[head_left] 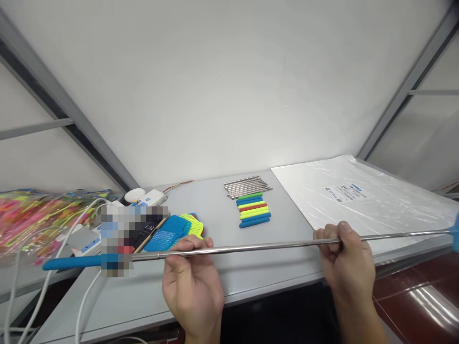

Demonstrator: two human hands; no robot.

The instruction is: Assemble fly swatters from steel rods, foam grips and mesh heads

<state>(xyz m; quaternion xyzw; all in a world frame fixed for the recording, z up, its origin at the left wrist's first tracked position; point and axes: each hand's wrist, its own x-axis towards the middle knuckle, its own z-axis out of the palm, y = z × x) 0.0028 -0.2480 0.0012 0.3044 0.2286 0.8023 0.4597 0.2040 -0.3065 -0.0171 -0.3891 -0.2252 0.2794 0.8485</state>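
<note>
- Stainless steel rod [265, 246] runs almost level across my feed, above the table's front edge, with a blue grip [71, 262] on its left end and a blue piece [454, 234] cut off at the right edge of the view.
- Left hand [191, 286]: closed around the rod, thumb over the top, fingers curled beneath.
- Right hand [349, 260]: also closed on the rod, well along from the left hand, fingers wrapped around it.
- Behind the rod, on the grey table [215, 200], I see a bundle of steel tubes [247, 186], with a stack of green, blue, red and yellow grips [253, 210] just in front.
- Further left lie blue and yellow mesh swatter heads [175, 231], beside a pixelated patch [132, 239] that hides what is there.
- To the right, a plastic-wrapped white sheet [358, 191] lies on the table.
- At far left are a power strip [86, 241], white cables [46, 272] and a bag of pink and yellow items [36, 222].
</note>
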